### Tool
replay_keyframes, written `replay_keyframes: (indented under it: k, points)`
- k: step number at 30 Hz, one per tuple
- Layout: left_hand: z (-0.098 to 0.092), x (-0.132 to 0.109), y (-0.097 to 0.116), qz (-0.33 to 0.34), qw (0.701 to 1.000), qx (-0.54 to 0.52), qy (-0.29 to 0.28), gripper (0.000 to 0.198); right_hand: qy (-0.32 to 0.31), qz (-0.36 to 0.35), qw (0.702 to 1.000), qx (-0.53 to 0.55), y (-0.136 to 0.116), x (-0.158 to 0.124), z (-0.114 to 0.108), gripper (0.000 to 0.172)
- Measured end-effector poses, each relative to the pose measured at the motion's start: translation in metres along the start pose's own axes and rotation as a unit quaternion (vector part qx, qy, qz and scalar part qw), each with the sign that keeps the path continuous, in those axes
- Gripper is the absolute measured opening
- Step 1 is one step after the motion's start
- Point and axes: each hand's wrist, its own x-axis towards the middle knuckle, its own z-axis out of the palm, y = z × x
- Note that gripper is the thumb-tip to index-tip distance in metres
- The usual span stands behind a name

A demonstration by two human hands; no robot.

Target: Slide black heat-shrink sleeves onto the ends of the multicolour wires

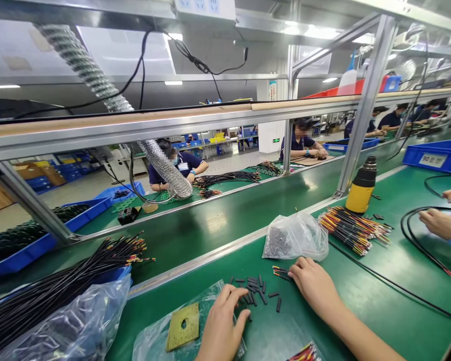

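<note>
Left hand (225, 318): grip spread at loose black tubing pieces (253, 288), inside the desk's (409, 318) far edge. Right hand (313, 283) at wire ends (281, 271); pinch unclear. A careless finger sweep could scatter pieces.

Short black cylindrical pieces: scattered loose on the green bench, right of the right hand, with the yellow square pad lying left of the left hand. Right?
Not quite: in the head view, the short black cylindrical pieces lie left of the right hand. The rest holds: scattered loose on the green bench, yellow square pad left of the left hand.
</note>
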Motion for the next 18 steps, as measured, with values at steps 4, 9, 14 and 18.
replay_keyframes:
  k: [4, 9, 14, 18]
  points:
    - [0.008, 0.013, 0.015, 0.067, 0.994, 0.064, -0.064, 0.029, -0.04, -0.08, 0.993, 0.072, -0.024, -0.014, -0.012, 0.004]
    - [0.04, 0.039, 0.037, 0.086, 0.987, 0.083, -0.11, 0.007, -0.146, -0.336, 0.914, 0.173, -0.056, -0.046, 0.039, 0.024]
    - [0.062, 0.057, 0.039, 0.06, 0.986, 0.062, -0.141, 0.014, -0.1, -0.335, 0.925, 0.149, -0.056, -0.064, 0.101, 0.05]
    - [0.057, 0.056, 0.037, 0.045, 0.991, 0.021, -0.125, 0.019, -0.085, -0.356, 0.917, 0.16, -0.054, -0.06, 0.088, 0.039]
